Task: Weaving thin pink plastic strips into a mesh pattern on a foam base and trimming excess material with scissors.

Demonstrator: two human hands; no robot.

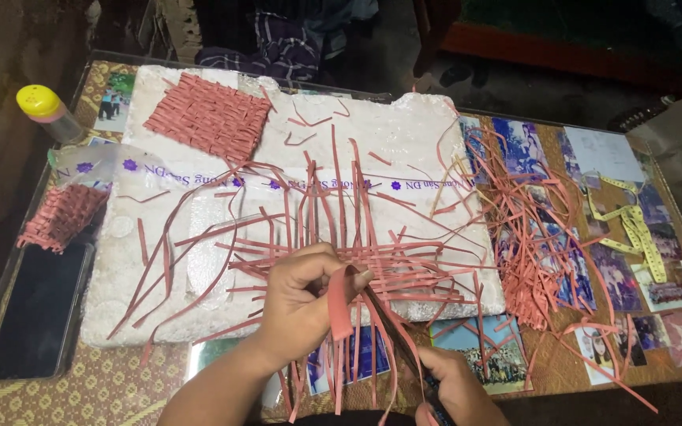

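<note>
L hand (pixel 303 293) sits at the near edge of the white foam board (pixel 428 134), thumb and fingers pinched on a wide pink strip (pixel 339 306). The strip's long axis runs near-vertical in view, from the pinch down toward the person, hanging past the board's near edge. R hand (pixel 455 388) is lower and to the right, near the tabletop's near edge, closed round dark handles, prob. scissors (pixel 395 335); the blades angle up-left toward the strip just below the L pinch, so R is the cutting side and L the holding side. Can't tell if the blades touch the strip.

Half-woven mat of pink strips (pixel 392 264) lies on the board right behind the L hand. Finished woven square (pixel 208 117) at the board's far-left corner. Loose strip pile (pixel 534 260) off the board's right edge; yellow tape measure (pixel 639 229) toward the tabletop's right edge; phone (pixel 37 312) at the left edge.
</note>
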